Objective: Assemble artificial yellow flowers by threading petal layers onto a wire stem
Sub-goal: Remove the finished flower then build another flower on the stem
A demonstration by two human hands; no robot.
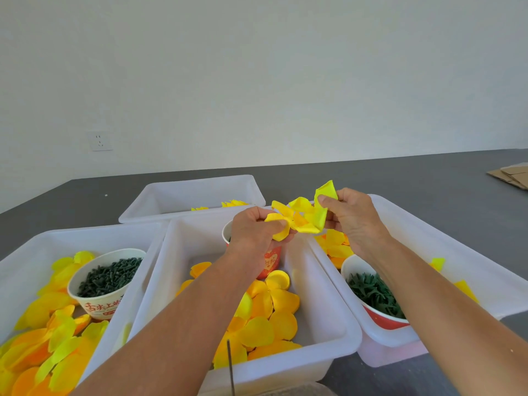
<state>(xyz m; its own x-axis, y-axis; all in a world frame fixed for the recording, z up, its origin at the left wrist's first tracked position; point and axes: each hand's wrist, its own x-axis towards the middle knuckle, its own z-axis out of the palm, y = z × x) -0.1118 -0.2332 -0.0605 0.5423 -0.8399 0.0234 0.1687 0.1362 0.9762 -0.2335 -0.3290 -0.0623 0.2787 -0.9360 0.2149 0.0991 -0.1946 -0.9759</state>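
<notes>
Head view: both hands are raised above the middle tub (337,332), working one yellow petal layer (300,220) between them. The left hand (254,232) has its grip curled round the layer's near-left petals, thumb on top. The right hand (351,218) pinches a far petal between thumb and fingers, grip closed on the fabric.

No wire stem shows between the hands; whether one sits inside the left fist cannot be told. A thin dark rod (230,367) stands up at the bottom edge, possibly the stem.

Risks, as I judge them:
- The fabric is limp; pulling from both sides could crease the layer or tear its centre hole.
- A loosened pinch would drop the layer among the loose petals (271,315) below, where it would be hard to pick out.
- The forearms hang over the cup (271,261) and the right bowl (371,292); a low elbow could tip either.
</notes>
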